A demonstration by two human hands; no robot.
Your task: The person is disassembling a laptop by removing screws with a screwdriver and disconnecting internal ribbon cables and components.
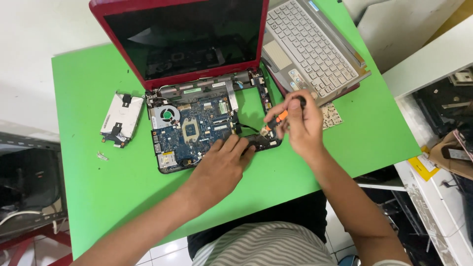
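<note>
Right hand (301, 123) curled closed around a small screwdriver (277, 119) with an orange shaft and black cap, fingertips pinching the handle, thumb on top near the cap. Screwdriver slanted, long axis running from upper right at the cap down to lower left, tip pointing at the near right corner of the opened red laptop (197, 88), just above the black base edge. Left hand (224, 160) lying flat and mostly open, palm down, fingers spread over the front rim of the laptop base, touching it beside the exposed blue motherboard (194, 129). Cooling fan (167, 116) seated at the board's far left corner. Laptop standing with its dark screen tilted back, on a green desk (98, 187). Removed hard drive (121, 117) in its metal bracket lying on the desk left of the laptop, apart from it. Detached silver keyboard panel (313, 47) resting at the desk's far right, just beyond the right hand.
</note>
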